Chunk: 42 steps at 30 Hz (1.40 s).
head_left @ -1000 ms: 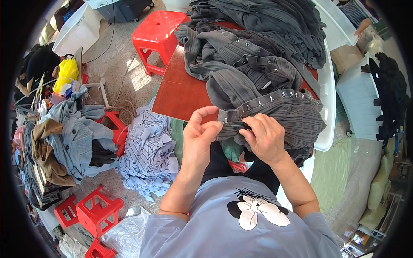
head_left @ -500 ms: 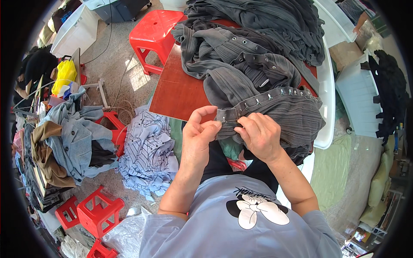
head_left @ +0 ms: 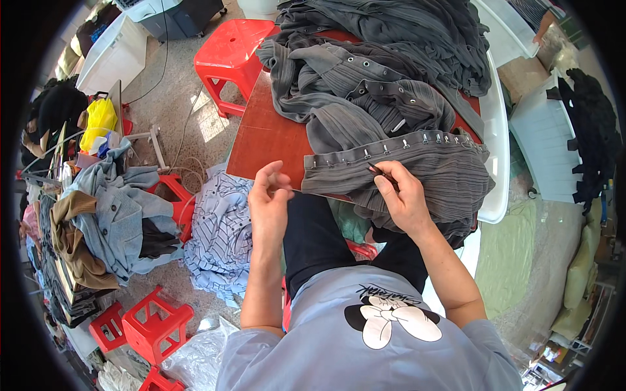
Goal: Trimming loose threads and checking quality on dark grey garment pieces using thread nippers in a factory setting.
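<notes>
The work in hand seems to be close handling of the fastener strip (head_left: pixel 345 155) on a grey ribbed garment (head_left: pixel 427 168), which lies on the red-brown table (head_left: pixel 257 140) with its strip's near end between the two hands and the rest running away to the right. The left hand (head_left: pixel 269 189) is empty, its fingers loosely curled and apart from the cloth, just left of that end; the right hand (head_left: pixel 403 199) pinches a small dark tool (head_left: pixel 374 170) between thumb and fingers, over the ribbing just below the strip; whether its tip touches cloth I cannot tell. Further handling of the strip would call for the left hand to steady its end while the tool stays clear of the metal hooks. Bare tabletop opens just beyond the left hand, but the table's near edge passes beneath that hand and cloth droops over it towards the lap. Beyond the right hand, heaped garments (head_left: pixel 398 39) crowd the surface, and a white tub (head_left: pixel 499 166) bounds its right side.
</notes>
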Tool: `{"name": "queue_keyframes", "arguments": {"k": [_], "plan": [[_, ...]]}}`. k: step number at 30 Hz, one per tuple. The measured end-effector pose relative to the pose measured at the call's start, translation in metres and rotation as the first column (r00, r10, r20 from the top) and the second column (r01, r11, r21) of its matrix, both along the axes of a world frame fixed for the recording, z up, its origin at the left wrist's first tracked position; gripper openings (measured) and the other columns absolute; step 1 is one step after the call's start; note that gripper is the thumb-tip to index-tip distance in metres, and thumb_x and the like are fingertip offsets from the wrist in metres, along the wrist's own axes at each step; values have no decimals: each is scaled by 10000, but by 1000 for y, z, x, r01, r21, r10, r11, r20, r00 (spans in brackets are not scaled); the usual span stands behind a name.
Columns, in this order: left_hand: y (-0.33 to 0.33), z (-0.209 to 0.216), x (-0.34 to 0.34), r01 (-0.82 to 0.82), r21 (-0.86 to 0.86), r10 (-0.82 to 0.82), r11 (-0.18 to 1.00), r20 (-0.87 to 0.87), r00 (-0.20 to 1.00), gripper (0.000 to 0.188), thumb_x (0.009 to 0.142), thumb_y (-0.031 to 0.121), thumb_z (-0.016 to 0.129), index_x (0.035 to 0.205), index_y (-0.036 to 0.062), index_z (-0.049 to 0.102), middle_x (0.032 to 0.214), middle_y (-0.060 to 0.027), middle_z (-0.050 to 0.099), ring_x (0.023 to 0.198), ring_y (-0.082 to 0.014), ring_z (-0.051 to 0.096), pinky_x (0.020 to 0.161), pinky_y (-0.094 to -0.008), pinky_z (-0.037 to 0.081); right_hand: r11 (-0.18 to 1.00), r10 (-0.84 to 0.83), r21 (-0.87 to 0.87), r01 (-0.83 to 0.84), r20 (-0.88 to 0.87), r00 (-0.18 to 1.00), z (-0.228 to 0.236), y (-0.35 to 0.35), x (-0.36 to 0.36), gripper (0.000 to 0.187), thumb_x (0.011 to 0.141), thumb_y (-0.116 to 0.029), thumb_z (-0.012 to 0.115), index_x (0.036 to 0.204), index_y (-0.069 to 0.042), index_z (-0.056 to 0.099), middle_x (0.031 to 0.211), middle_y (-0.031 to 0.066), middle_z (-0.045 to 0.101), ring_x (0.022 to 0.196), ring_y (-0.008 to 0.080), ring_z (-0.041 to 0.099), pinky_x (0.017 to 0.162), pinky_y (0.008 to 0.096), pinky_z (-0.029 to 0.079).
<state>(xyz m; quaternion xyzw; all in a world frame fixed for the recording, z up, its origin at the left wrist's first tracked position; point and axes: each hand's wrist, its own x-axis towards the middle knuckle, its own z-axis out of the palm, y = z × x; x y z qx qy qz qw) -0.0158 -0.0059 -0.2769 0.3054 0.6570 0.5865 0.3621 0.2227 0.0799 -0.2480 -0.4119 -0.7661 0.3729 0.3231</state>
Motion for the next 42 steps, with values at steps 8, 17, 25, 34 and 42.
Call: {"name": "queue_keyframes", "arguments": {"k": [8, 17, 25, 34, 42], "plan": [[48, 7, 19, 373, -110, -317, 921, -768, 556, 381, 801, 68, 712, 1178, 33, 666, 1098, -105, 651, 1159, -329, 531, 989, -423, 406, 1000, 7, -6, -7, -22, 1000, 0, -2, -3, 196, 984, -168, 632, 1102, -12, 636, 971, 110, 694, 766, 231, 685, 670, 315, 544], [37, 21, 0, 456, 50, -451, 889, 272, 850, 249, 907, -13, 626, 1153, -8, 588, 1002, -51, 671, 910, -94, 606, 809, -241, 471, 988, 5, 152, -11, 43, 999, 15, -2, -9, 244, 890, -91, 709, 1118, -30, 644, 921, 93, 678, 726, 224, 686, 644, 321, 549], [25, 22, -1, 450, 237, -506, 861, 497, 705, 312, 949, -19, 585, 1242, 42, 497, 1063, -69, 663, 937, -94, 607, 833, -232, 466, 944, 300, 121, -307, 75, 951, 17, 12, -36, 309, 779, 44, 703, 1075, -43, 681, 842, 82, 642, 666, 171, 635, 587, 267, 475], [19, 17, -11, 403, 136, -425, 905, 293, 857, 264, 927, -16, 603, 1180, 42, 555, 1050, -64, 663, 941, -133, 620, 822, -264, 475, 935, 33, -325, -139, -312, 950, 21, 22, -12, 89, 967, -74, 671, 1030, -13, 659, 891, -19, 650, 809, 24, 553, 735, 206, 468], [35, 15, 35, 312, 124, -150, 942, -677, 721, 240, 777, 17, 702, 1008, 81, 687, 1049, -72, 632, 1035, -285, 568, 926, -410, 395, 954, -43, -299, 15, -87, 995, 14, 19, -4, 123, 973, -89, 663, 1042, 10, 646, 868, 2, 658, 784, 34, 557, 703, 213, 471]]}}
